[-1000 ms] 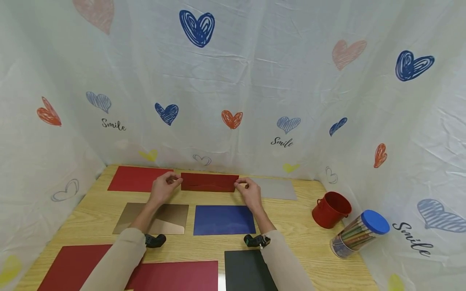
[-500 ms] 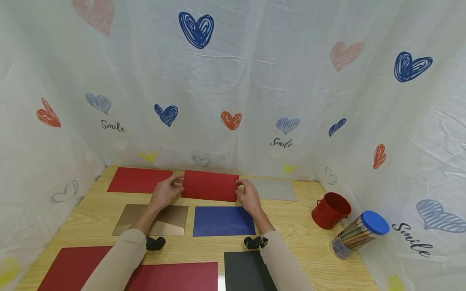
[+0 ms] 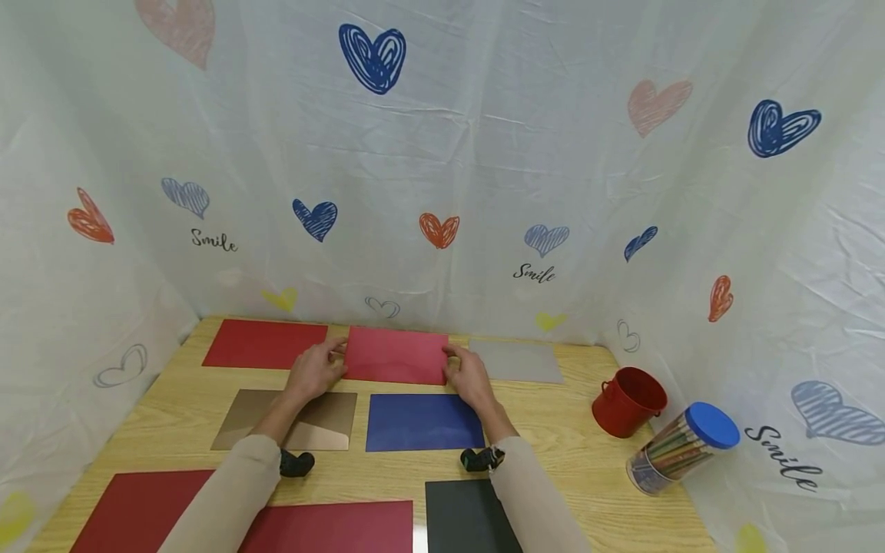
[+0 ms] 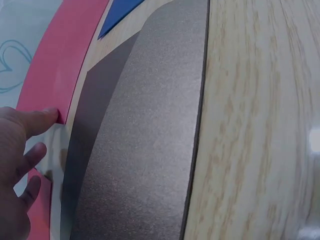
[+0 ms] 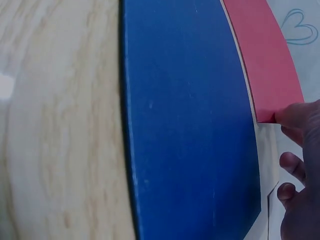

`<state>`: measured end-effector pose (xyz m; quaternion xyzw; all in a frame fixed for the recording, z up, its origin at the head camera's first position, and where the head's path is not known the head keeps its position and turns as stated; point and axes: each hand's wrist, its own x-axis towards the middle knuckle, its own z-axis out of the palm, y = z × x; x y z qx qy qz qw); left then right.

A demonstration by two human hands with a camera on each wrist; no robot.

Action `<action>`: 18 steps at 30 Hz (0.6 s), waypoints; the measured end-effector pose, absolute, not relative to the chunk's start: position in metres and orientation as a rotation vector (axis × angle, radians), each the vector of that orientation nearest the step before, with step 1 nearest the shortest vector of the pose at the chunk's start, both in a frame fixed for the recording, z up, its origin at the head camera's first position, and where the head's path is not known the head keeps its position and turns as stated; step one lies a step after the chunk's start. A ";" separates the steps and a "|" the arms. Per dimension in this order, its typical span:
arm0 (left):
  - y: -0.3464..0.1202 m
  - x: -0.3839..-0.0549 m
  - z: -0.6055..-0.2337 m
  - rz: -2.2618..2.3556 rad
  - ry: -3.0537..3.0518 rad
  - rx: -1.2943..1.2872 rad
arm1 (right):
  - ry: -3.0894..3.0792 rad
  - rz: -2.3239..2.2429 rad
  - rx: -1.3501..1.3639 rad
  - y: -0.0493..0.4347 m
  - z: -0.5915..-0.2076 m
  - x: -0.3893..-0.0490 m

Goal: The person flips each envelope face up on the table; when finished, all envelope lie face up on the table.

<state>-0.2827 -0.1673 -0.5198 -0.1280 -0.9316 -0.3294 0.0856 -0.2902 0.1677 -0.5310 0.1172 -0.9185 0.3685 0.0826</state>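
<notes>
1. the fingers of your left hand (image 3: 318, 372) are narrow, holding the pink card (image 3: 396, 355) at its left edge; one fingertip meets the near corner.
2. the fingers of your right hand (image 3: 473, 378) hold the opposite edge, also by the near corner, probably so the sheet is level between two grips.
3. the pink card lies between both sets of fingers, at the far side of the bench (image 3: 546, 430); you cannot tell whether its whole underside touches.
4. the red card (image 3: 259, 343) lies just left of your left fingers, the grey card (image 3: 522, 361) just right of your right ones; the gaps seem to give them room.
5. nearer you than the fingers lie the brown card (image 3: 325, 418) and the blue card (image 3: 423, 422); side grips appear to avoid disturbing either.
6. the red bucket (image 3: 631, 403) stands well right of your right fingers, apparently out of their way.
</notes>
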 end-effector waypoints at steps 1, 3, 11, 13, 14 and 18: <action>-0.167 -0.283 -0.520 -0.979 -2.777 -0.388 | -2.752 1.094 0.362 0.168 -0.532 -0.290; -0.167 -0.283 -0.520 -0.979 -2.780 -0.395 | -2.763 1.092 0.377 0.168 -0.532 -0.291; -0.166 -0.279 -0.520 -0.955 -2.804 -0.433 | -2.786 0.935 0.393 0.169 -0.534 -0.291; -0.166 -0.279 -0.520 -0.921 -2.820 -0.455 | -2.787 0.908 0.398 0.170 -0.534 -0.291; -0.166 -0.280 -0.521 -0.902 -2.830 -0.462 | -2.787 0.896 0.403 0.170 -0.534 -0.291; -0.166 -0.281 -0.522 -0.866 -2.863 -0.482 | -2.812 0.886 0.408 0.171 -0.534 -0.290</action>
